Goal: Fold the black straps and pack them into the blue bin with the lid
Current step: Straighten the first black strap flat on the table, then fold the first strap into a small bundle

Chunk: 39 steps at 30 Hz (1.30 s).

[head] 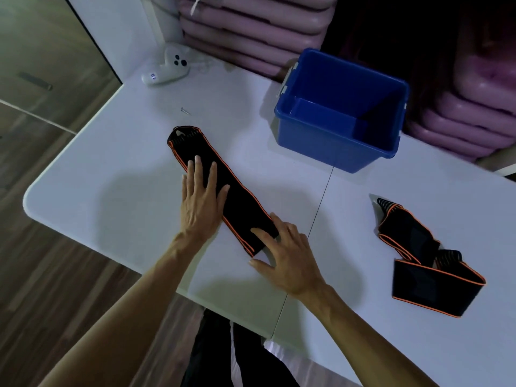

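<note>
A long black strap with orange edging (240, 202) lies flat and diagonal on the white table (111, 163). My left hand (201, 202) rests flat on its middle, fingers spread. My right hand (287, 258) presses with its fingertips on the strap's near end, fingers apart, gripping nothing. A second black strap with orange edging (430, 263) lies loosely bunched at the right of the table. The blue bin (329, 152) stands open and looks empty at the back, beyond the flat strap. No lid is in view.
A white game controller (167, 68) lies at the table's back left corner, with a small screw (184, 110) nearer. Stacked pink plastic items (251, 32) rise behind the table and at the right. The table's rounded left edge drops to a wooden floor.
</note>
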Each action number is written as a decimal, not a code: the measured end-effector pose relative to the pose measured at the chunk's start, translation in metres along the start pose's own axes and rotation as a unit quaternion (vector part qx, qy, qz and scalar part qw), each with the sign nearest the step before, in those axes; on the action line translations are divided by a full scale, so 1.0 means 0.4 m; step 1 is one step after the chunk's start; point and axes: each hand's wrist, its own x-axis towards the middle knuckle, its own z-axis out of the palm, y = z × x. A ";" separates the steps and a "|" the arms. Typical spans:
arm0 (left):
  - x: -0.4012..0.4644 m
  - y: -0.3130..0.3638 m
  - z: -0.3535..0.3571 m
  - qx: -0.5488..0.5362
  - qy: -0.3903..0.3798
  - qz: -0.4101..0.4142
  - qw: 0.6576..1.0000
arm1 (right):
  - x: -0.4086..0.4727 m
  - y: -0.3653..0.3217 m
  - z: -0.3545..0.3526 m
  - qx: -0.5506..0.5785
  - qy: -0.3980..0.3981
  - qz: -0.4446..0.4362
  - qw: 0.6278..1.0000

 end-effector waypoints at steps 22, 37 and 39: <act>-0.244 0.062 -0.027 -0.003 0.004 0.187 0.982 | 0.102 0.083 -0.057 -0.045 0.036 -0.205 0.977; -0.227 0.059 -0.080 -0.042 -0.040 0.166 0.984 | 0.101 0.047 -0.078 0.011 0.044 -0.248 0.968; -0.230 0.053 -0.076 -0.040 -0.046 0.173 0.983 | 0.099 0.051 -0.068 -0.022 0.061 -0.260 0.963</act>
